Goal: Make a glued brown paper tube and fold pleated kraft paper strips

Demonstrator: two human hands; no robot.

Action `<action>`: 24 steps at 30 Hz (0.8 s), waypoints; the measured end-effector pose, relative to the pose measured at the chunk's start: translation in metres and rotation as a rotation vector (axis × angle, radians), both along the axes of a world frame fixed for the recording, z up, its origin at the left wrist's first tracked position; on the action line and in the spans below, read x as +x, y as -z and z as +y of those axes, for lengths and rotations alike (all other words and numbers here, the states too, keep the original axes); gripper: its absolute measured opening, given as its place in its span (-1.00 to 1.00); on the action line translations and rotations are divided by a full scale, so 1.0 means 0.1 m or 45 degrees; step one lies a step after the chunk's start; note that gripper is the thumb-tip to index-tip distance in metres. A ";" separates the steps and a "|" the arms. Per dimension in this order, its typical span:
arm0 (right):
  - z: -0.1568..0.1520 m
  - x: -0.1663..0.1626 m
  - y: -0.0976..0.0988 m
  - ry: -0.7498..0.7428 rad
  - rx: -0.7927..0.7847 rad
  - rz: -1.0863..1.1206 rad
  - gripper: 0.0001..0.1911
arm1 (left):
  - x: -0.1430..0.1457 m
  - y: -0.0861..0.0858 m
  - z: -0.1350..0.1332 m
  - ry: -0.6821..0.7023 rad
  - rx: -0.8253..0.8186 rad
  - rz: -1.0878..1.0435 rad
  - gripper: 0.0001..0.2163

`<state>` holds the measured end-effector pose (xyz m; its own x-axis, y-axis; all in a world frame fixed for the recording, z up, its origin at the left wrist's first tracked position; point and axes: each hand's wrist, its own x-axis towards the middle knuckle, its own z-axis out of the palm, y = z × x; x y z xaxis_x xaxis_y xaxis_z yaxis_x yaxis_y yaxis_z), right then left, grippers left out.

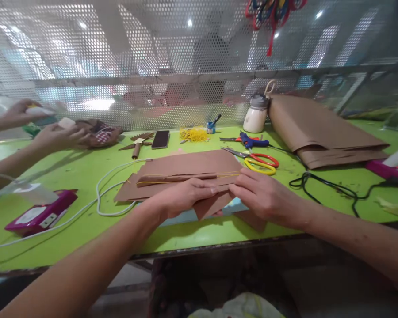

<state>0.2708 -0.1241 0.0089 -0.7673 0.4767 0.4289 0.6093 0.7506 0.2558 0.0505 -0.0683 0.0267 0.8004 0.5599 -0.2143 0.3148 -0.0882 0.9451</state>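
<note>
My left hand (pixel 185 194) and my right hand (pixel 263 194) meet over a folded piece of brown paper (pixel 210 204) near the front edge of the green table (pixel 86 172). Both pinch its upper edge with fingers pressed together. Just behind it lies a stack of brown paper sheets (pixel 182 170) with a rolled brown paper stick (pixel 175 178) and a thin yellow string (pixel 225 175) on top. A pale blue flat thing (pixel 182 217) shows under the paper.
Scissors with red and yellow handles (pixel 260 162), a blue glue gun (pixel 252 141), a phone (pixel 161 139), yellow rubber bands (pixel 194 134), a white bottle (pixel 256 115), large brown sheets (pixel 318 130), cables and magenta boxes (pixel 41 214) lie around. Another person's hands (pixel 58 134) work at left.
</note>
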 end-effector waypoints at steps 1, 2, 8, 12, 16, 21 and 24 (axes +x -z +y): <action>0.02 -0.01 0.00 0.003 0.005 0.006 -0.66 | 0.00 0.02 0.00 -0.014 -0.114 -0.032 -0.73; 0.03 -0.02 0.00 0.009 -0.003 0.024 -0.66 | -0.01 0.04 0.01 -0.028 -0.198 -0.052 -0.74; 0.20 0.03 -0.17 0.034 -0.430 0.471 -0.71 | 0.00 0.00 0.06 -0.203 -0.256 -0.097 -0.77; 0.35 0.07 -0.32 0.133 -0.909 0.809 -0.61 | 0.03 -0.06 0.08 -0.328 -0.308 -0.141 -0.82; 0.45 -0.01 -0.29 0.127 -1.359 0.864 -0.64 | 0.04 0.05 0.14 -0.353 -0.291 -0.200 -0.79; 0.49 -0.12 -0.14 0.214 -1.451 0.991 -0.74 | 0.03 0.16 0.18 -0.308 0.331 0.017 -0.78; 0.50 -0.12 -0.06 0.245 -1.388 1.096 -0.76 | 0.02 0.17 0.16 -0.341 0.726 0.126 -0.81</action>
